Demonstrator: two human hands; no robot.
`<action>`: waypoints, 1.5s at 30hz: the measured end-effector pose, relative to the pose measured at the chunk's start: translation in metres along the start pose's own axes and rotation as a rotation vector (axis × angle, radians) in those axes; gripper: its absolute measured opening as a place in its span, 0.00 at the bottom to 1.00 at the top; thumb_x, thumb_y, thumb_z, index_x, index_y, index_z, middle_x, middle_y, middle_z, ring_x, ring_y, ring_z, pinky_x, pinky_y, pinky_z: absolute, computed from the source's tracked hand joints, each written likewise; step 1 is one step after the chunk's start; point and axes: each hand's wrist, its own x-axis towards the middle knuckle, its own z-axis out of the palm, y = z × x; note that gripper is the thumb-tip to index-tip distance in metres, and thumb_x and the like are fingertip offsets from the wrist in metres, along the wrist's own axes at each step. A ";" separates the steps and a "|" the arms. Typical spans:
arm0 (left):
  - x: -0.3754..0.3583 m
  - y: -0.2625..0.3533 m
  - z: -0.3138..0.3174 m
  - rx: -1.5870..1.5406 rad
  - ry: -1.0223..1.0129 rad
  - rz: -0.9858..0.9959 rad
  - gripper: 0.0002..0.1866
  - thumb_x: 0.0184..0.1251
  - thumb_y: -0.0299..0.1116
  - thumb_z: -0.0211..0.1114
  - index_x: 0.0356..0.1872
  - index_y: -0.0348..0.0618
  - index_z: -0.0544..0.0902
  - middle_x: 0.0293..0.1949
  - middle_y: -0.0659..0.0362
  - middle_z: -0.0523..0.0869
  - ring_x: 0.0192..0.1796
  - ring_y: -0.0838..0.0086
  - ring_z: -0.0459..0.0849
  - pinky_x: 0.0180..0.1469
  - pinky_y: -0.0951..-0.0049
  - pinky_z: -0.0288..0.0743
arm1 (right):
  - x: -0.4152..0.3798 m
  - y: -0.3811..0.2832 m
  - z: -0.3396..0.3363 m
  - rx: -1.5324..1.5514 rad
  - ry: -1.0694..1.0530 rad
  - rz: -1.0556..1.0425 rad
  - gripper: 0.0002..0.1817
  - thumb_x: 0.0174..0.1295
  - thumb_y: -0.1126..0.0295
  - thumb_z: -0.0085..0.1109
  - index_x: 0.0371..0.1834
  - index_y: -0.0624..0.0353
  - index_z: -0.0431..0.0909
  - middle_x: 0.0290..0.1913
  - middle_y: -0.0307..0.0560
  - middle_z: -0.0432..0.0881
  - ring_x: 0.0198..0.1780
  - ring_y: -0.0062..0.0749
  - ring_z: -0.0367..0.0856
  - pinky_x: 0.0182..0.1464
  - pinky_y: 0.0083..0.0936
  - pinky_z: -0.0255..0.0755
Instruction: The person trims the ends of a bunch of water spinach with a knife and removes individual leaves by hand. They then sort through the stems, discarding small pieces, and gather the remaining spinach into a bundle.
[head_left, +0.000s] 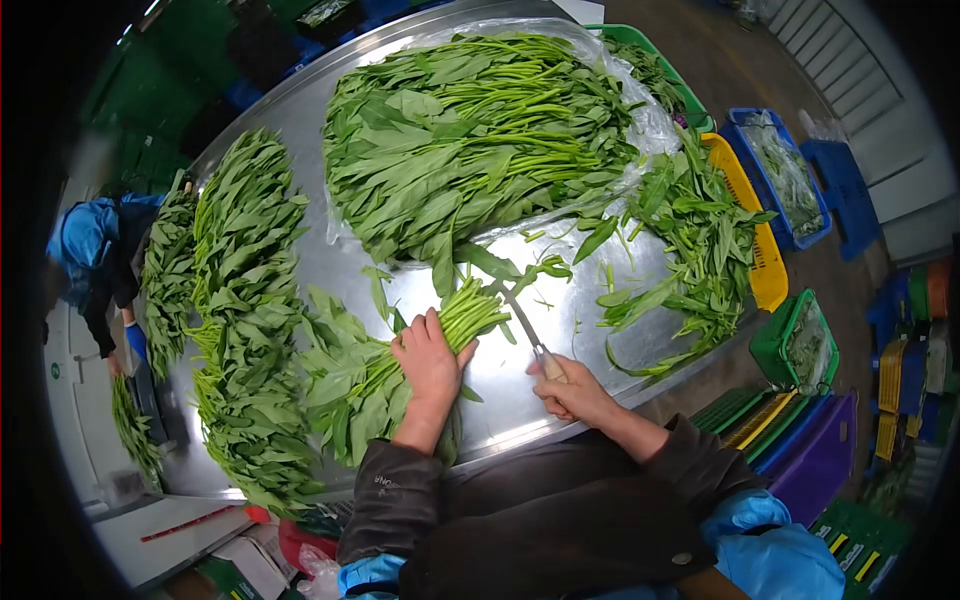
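Observation:
My left hand [430, 362] is wrapped round a bunch of water spinach [468, 316], its cut-looking stem ends pointing up and right and its leaves spreading to the lower left. In my right hand [582, 392] is a knife [526, 322] with a slim, curved blade and a pale handle. The blade's tip reaches up close beside the stem ends. Loose leaves and stem pieces [548, 268] lie just beyond the blade. Behind the bunch, a large pile of the same greens [480, 150] rests on clear plastic sheeting [655, 125].
Rows of bunches [245, 320] line the left of the metal table [315, 235]. Loose greens [700, 250] heap at the right, beside a yellow crate [768, 268]. Blue [735, 125] and green crates [770, 350] stand beyond. A co-worker [95, 240] at far left holds greens.

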 end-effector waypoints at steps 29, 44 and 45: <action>0.002 0.009 -0.002 0.067 -0.145 -0.127 0.35 0.47 0.52 0.73 0.53 0.43 0.73 0.45 0.55 0.74 0.50 0.62 0.71 0.54 0.54 0.61 | -0.014 0.033 0.001 -1.047 0.220 -0.161 0.21 0.62 0.59 0.58 0.49 0.66 0.68 0.32 0.67 0.80 0.38 0.66 0.79 0.40 0.50 0.72; 0.002 -0.056 -0.058 -0.768 -0.090 -0.126 0.42 0.55 0.49 0.68 0.68 0.37 0.63 0.67 0.46 0.66 0.69 0.55 0.64 0.71 0.58 0.54 | -0.004 -0.012 -0.041 -1.284 0.733 -0.458 0.25 0.51 0.72 0.64 0.54 0.64 0.70 0.45 0.59 0.74 0.52 0.54 0.70 0.56 0.41 0.66; 0.002 -0.072 -0.063 -0.865 -0.048 -0.164 0.36 0.60 0.47 0.63 0.65 0.37 0.66 0.65 0.47 0.70 0.67 0.57 0.66 0.69 0.59 0.57 | -0.004 -0.014 -0.033 -1.283 0.731 -0.453 0.25 0.51 0.72 0.64 0.54 0.64 0.70 0.45 0.59 0.74 0.52 0.54 0.70 0.56 0.41 0.66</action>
